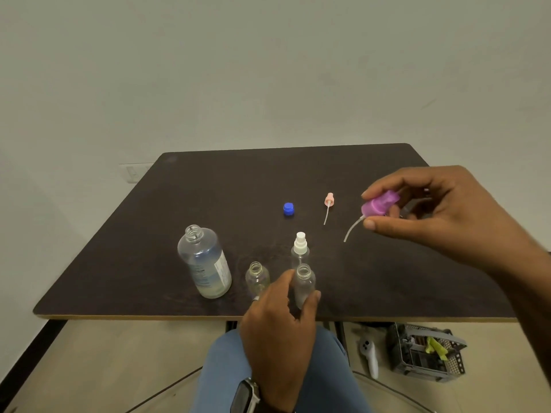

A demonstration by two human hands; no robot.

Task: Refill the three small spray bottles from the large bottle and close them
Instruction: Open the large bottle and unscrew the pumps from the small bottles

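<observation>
Your left hand [280, 317] grips open small bottle [304, 284]; right hand [441, 210] pinches purple spray head [380, 205]. Capped bottle [300, 248] just behind; large bottle [205, 260] left; blue cap [288, 209], pink sprayer [328, 204] far.

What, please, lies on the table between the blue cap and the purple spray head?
In the head view, only the pink spray head with its dip tube lies between the blue cap and the purple spray head.

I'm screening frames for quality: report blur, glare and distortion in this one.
Head view: the pink sprayer head in the right hand is motion-smeared; the left hand is soft; faint highlights on the large bottle, no harsh glare; wide-angle bending curves the table edges.
</observation>
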